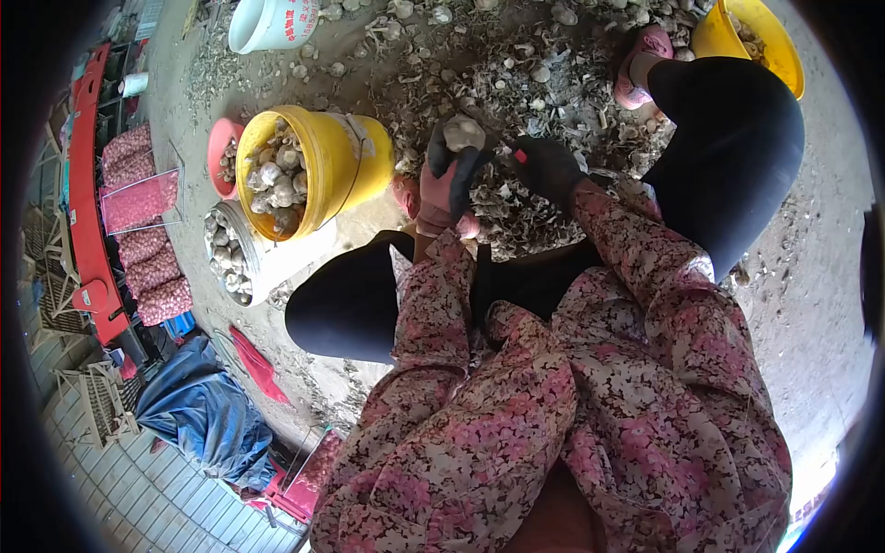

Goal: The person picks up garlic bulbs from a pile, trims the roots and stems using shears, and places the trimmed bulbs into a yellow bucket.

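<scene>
In the head view my left hand (pixel 444 175), in a pink and black glove, is closed around a garlic bulb (pixel 464 135). Just to its right, my right hand (pixel 551 173) in a dark glove has its fingers curled. A small red piece (pixel 521 156) shows at those fingers; what it belongs to is hidden. Below both hands lies a heap of dry garlic trimmings (pixel 525 217). Left of my left hand, a yellow bucket (pixel 318 170) leans toward the left, with several garlic bulbs (pixel 277 180) inside.
A white bucket (pixel 263 263) of garlic and a pink bucket (pixel 221 157) stand beside the yellow one. Another white bucket (pixel 272 25) is at the top, a yellow bucket (pixel 784 41) at upper right. Loose bulbs cover the ground. Filled red mesh sacks (pixel 143 249) lie far left.
</scene>
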Motion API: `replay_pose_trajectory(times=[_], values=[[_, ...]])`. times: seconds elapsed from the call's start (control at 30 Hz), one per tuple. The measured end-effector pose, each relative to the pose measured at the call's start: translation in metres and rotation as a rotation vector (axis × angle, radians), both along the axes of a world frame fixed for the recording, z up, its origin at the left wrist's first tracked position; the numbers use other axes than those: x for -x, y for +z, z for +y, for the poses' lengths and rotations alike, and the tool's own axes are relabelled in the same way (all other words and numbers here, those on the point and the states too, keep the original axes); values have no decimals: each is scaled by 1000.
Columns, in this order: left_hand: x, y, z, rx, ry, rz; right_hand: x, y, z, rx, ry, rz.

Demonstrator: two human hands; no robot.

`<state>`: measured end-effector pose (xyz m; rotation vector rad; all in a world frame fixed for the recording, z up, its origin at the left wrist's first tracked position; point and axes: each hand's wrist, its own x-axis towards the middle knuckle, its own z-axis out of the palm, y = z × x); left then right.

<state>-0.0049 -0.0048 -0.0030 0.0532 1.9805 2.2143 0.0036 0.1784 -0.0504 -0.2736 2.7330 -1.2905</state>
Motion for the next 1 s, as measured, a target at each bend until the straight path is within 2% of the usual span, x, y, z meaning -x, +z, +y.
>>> replay_pose_trajectory(times=[0.03,0.07,0.1,0.13,0.17,0.2,0.23,0.27,0.3,0.33,0.37,0.43,0.47,0.5,0.53,0.6,0.67,0.73,0.77,0.83,0.87,0.93,0.97,1.0], values=[[-3,7,3,-221,22,-63,1,0,-2,-1,2,1],[-3,12,6,-443,48,-122,2,0,-5,218,-100,-245],[0,12,3,-447,56,-117,1,3,-8,435,-200,-493],[6,11,-3,-534,51,-47,4,12,-5,548,-201,-781],[13,11,-11,-621,40,27,1,11,-7,542,-194,-773],[21,0,-30,-631,85,124,-3,6,-11,734,-293,-835],[21,36,-29,-717,132,118,-7,3,-12,928,-397,-890],[27,59,-36,-526,301,282,-10,6,-12,1034,-427,-884],[27,67,-57,-889,442,261,-9,7,-12,1032,-433,-872],[28,102,-46,-1433,118,234,-9,5,-14,1152,-500,-897],[33,97,-66,-1298,390,177,-9,3,-17,1274,-566,-927],[58,61,-78,-1069,321,133,-9,4,-22,1339,-686,-1006],[74,40,-70,-897,374,66,-11,4,-25,1350,-691,-983],[91,-2,-74,-674,291,137,-15,6,-28,1359,-699,-958],[97,14,-32,-742,392,-86,-18,7,-31,1359,-709,-955],[139,-40,-19,858,153,571,-24,8,-38,1273,-693,-944],[186,-39,30,-114,339,-361,-25,8,-43,1328,-724,-992],[233,-80,50,185,184,-234,-27,22,-47,1406,-770,-1070],[256,-90,60,184,180,-238,-26,22,-48,1405,-777,-1071],[297,-110,81,991,-2,69,-24,17,-50,1403,-763,-1024],[313,-120,90,988,-11,65,-22,17,-52,1365,-802,-1017],[330,-136,102,1342,-100,192,-19,25,-50,1371,-848,-1035],[331,-135,101,1336,-111,188,-23,35,-51,1376,-887,-1051],[335,-121,105,1437,-252,56,-26,28,-53,1410,-888,-1079]])
